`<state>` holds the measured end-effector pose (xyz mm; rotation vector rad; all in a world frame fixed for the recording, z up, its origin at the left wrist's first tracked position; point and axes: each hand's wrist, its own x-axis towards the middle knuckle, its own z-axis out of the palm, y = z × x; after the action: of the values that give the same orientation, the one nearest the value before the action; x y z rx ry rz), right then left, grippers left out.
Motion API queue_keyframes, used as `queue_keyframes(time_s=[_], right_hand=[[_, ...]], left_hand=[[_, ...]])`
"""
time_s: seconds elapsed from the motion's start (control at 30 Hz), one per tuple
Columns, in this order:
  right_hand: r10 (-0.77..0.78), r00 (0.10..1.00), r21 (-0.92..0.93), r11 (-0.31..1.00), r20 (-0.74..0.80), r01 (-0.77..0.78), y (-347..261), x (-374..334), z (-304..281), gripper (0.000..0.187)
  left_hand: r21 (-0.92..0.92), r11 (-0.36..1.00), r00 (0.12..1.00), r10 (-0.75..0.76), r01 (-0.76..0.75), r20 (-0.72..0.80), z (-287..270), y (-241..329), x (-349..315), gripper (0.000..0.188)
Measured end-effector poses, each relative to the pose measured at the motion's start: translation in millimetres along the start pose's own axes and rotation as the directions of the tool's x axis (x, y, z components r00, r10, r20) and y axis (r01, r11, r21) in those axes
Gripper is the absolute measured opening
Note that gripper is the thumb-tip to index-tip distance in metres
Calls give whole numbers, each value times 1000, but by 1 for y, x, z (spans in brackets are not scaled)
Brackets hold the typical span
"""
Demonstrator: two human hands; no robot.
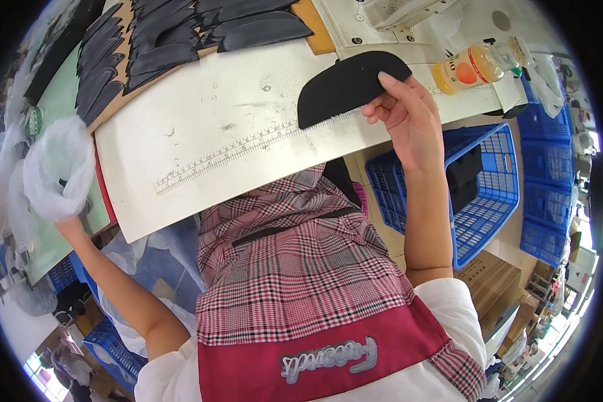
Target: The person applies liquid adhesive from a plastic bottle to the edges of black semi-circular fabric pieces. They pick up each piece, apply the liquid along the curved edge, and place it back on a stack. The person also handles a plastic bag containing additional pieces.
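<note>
A flat black half-oval piece (348, 86) is pinched at its right end between the thumb and fingers of my right hand (409, 110). It is over the white table (201, 120), above the printed ruler scale (228, 155). On the far left, my left hand (70, 228) is at the lower edge of a crumpled translucent plastic bag (60, 167). The bag covers its fingers, so their grip is hidden. Rows of dark, curved pieces (164, 47) lie on brown board at the back left of the table.
A bottle with orange liquid (465, 70) lies at the back right, beside white machine parts (409, 13). A blue crate (489, 194) with black items stands below the table's right end. More blue crates (546, 167) are stacked farther right. Cardboard boxes (489, 278) stand nearby.
</note>
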<state>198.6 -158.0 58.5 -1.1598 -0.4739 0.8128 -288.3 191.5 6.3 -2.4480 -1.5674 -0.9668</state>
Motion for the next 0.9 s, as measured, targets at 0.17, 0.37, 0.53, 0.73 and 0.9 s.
queue_keyframes(time_s=[0.17, 0.37, 0.53, 0.73, 0.9], right_hand=[[-11, 1000, -460, 888, 26, 22, -3, -22, -17, 15], [-124, 990, -944, 312, 68, 104, 2, -68, -34, 23], [-121, 989, -988, 118, 83, 97, 5, -77, -42, 23], [-639, 769, -991, -87, -19, -97, -133, -129, -56, 28], [-22, 989, -961, -241, 147, 137, 58, -99, -95, 27]], left_hand=[[334, 940, 996, -86, 76, 14, -1, -76, -2, 40], [419, 895, 986, -167, 153, -2, 1, -144, -7, 39], [397, 902, 984, -142, 173, -106, 4, -201, 1, 39], [322, 916, 969, -200, 238, -147, 55, -225, -29, 42], [292, 917, 946, -198, 272, -258, 74, -218, -3, 44]])
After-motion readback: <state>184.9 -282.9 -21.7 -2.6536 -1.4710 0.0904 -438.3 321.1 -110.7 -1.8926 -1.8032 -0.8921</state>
